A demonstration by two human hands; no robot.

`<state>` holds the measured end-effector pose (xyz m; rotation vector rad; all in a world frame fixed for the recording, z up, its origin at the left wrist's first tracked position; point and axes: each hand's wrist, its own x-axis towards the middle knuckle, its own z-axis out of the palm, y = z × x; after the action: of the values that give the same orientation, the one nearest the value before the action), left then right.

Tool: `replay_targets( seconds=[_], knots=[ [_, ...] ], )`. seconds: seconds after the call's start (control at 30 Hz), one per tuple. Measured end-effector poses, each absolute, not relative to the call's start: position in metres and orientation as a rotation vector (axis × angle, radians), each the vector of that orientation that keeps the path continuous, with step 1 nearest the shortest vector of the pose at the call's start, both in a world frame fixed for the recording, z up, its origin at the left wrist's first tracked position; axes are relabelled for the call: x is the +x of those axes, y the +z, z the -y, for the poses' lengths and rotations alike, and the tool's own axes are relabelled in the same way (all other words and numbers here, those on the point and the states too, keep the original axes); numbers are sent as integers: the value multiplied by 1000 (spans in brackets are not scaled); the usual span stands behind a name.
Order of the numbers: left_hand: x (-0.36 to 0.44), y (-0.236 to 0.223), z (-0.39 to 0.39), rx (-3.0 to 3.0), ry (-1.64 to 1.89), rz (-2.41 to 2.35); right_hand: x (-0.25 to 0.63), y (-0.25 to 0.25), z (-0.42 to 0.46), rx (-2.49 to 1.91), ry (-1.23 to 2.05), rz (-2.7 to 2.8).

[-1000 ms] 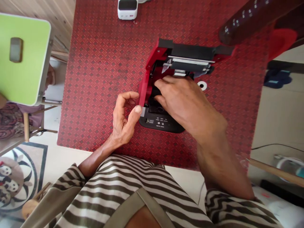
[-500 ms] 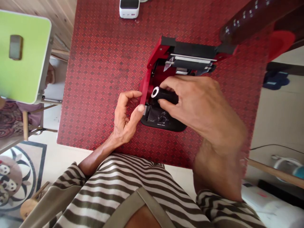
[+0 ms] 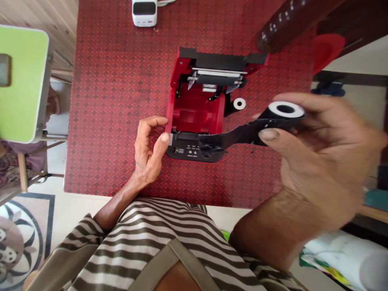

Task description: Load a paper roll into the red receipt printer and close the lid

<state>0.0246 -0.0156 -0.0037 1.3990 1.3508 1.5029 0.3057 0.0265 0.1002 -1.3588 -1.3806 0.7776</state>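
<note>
"What is the right hand (image 3: 327, 149) holding?"

"It is holding a black roll (image 3: 273, 110) with a white core, half closed, the thumb lying along the near side and a finger showing behind. The other fingers are blurring and hiding, so I cannot be sure how they are gripping."

"Where is that roll sitting?"

"It is hanging in the grasp, to the right of the red device (image 3: 197, 115), and its loose strip (image 3: 236, 137) is trailing over the device's front panel; whether it is touching, I cannot tell."

"And the left hand (image 3: 148, 155)?"

"Half open, its thumb and forefinger are resting against the device's left edge. A second roll (image 3: 235, 104) is lying just right of the device."
</note>
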Motion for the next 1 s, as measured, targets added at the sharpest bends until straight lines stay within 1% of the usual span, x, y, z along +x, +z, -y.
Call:
replay_targets(
  seconds=[0.1,0.2,0.27,0.33,0.6,0.8,0.87,1.0],
  knots=[
    [24,-4,13,1420,1522,-1355,331,53,-14,-1405,839,1164],
    [24,-4,11,1452,1555,-1345,342,5,-6,-1407,800,1014],
    [24,-5,10,1449,1565,-1336,341,-17,-2,-1438,790,1010],
    [25,-6,9,1434,1579,-1325,336,-29,1,-1453,811,1033],
    [27,-8,6,1425,1597,-1392,326,-26,12,-1504,898,1262],
    [29,-8,7,1430,1580,-1415,348,-16,10,-1531,998,1305],
    [28,-7,8,1404,1549,-1396,359,-7,-1,-1467,954,1259],
    [27,-5,9,1379,1529,-1387,368,1,-43,-1448,734,1243]
  ],
)
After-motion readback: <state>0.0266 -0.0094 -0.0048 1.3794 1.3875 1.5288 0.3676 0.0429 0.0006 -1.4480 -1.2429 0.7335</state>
